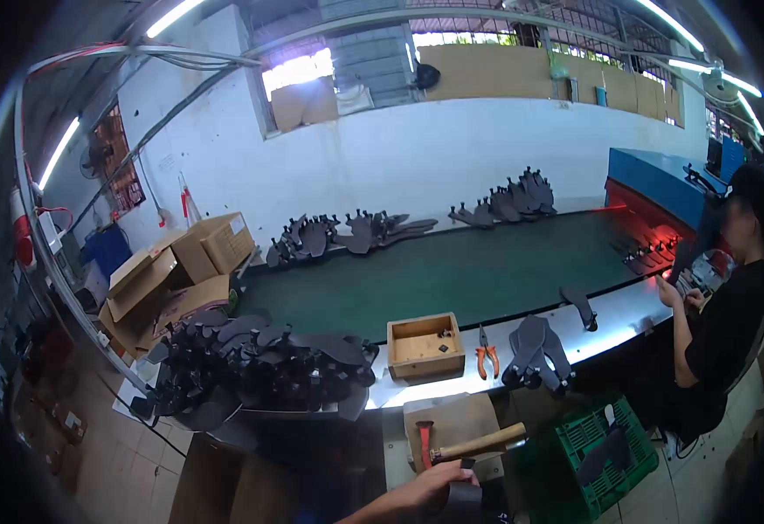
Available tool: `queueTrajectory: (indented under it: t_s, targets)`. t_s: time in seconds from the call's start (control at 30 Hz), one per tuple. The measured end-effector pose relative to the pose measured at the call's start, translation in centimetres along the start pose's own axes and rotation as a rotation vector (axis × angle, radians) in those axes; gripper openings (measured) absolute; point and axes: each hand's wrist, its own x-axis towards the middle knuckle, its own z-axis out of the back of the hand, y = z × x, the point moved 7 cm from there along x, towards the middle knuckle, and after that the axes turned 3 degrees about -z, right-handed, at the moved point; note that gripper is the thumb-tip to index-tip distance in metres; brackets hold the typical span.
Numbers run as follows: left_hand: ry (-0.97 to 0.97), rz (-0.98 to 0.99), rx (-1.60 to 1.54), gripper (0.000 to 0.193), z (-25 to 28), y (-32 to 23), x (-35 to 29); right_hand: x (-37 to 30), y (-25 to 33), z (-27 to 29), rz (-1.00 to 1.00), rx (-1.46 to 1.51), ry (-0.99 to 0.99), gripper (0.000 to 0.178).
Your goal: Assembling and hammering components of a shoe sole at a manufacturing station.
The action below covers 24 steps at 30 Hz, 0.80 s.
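My left hand [432, 486] comes in from the lower edge, its fingers closed around a dark grey flat sole-shaped piece [465, 498], which is partly cut off by the frame edge. Just beyond it is a work block [456, 410] with a tool with a wooden handle [487, 440] and a red-handled tool [425, 441] lying on it. The working ends of both are hard to make out. My right hand does not show.
Behind the block are a wooden box [425, 367] with small dark parts, orange-handled pliers [487, 358] and grey sole pieces [539, 345]. A large pile [259, 362] lies left, beside cardboard boxes [181, 279]. Beyond runs a green conveyor [417, 275]. A green crate [587, 437] and a seated co-worker [722, 323] are right.
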Motion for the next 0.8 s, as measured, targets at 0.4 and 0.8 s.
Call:
queueTrajectory:
  t_s: [0.4,0.8]
  targets:
    - [-0.096,0.041,-0.019,0.031,0.1,-0.1,-1.1,-0.5,-1.2,-0.6,-0.020,0.037,0.027,0.037]
    - [-0.115,0.005,-0.033,0.031,0.3,0.6,-0.6,-18.7,-7.4,-2.9,-0.412,0.120,0.142,0.037]
